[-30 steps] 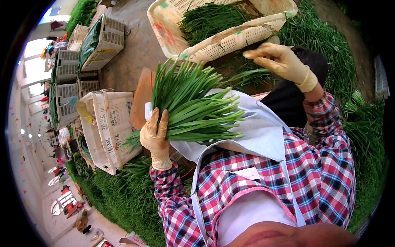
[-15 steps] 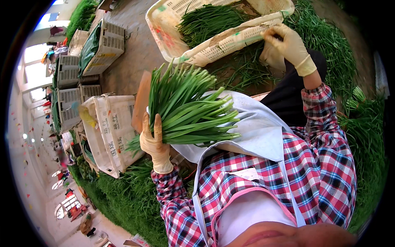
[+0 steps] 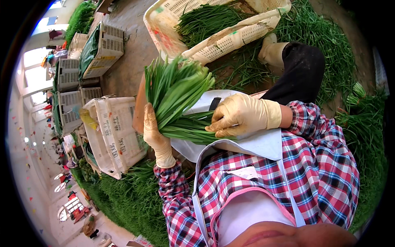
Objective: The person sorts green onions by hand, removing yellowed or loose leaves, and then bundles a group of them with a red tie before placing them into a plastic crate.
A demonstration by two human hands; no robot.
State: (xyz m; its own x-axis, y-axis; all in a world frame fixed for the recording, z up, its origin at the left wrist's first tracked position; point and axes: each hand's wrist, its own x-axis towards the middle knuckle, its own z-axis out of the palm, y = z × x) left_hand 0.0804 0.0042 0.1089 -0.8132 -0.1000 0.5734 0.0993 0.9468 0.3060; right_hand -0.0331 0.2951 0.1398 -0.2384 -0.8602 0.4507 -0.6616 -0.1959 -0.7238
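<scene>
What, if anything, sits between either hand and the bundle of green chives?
Nothing visible. The left hand has its grip around the bundle of long green chives near the base, and the right hand rests directly on the stalk ends; both wear thin cream gloves.
</scene>
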